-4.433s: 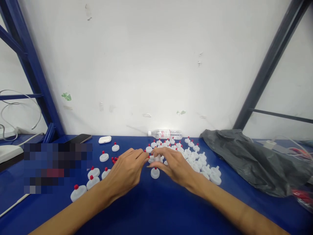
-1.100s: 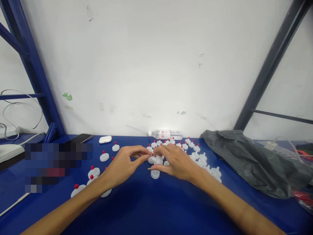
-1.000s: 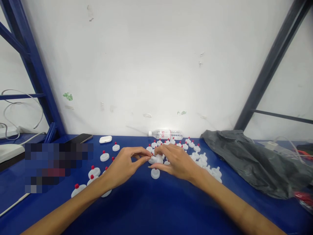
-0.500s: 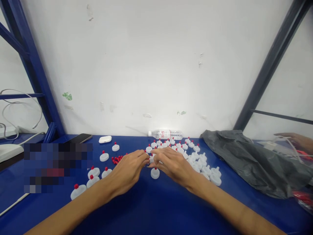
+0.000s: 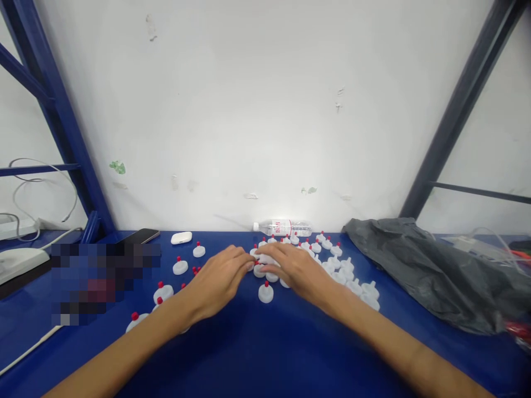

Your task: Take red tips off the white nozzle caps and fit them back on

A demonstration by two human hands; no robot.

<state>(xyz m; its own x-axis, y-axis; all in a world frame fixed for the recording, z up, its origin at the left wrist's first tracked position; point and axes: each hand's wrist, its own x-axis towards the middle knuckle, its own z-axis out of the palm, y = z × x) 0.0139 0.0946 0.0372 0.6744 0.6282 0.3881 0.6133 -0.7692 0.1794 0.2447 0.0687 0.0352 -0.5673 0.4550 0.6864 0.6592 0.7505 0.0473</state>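
My left hand is closed, thumb and fingertips pressed together at the middle of the table; whatever they pinch is too small to make out. Facing it, my right hand grips a white nozzle cap sideways between thumb and fingers, its narrow end hidden near the left fingertips. Just below the hands stands a white nozzle cap with a red tip. Behind my left hand lie small red tip caps, mostly covered. Beyond and beside my right hand spreads a group of white nozzle caps, some red-tipped, others bare.
Several red-tipped caps stand at the left on the blue table. A clear bottle lies along the wall. A white case and a phone are at the back left. Grey plastic sheeting covers the right side.
My right hand has a white nozzle cap showing between its fingers, where none was clear before. Both hands stay close together. The view has shifted slightly, and a person's hand at far right has gone.
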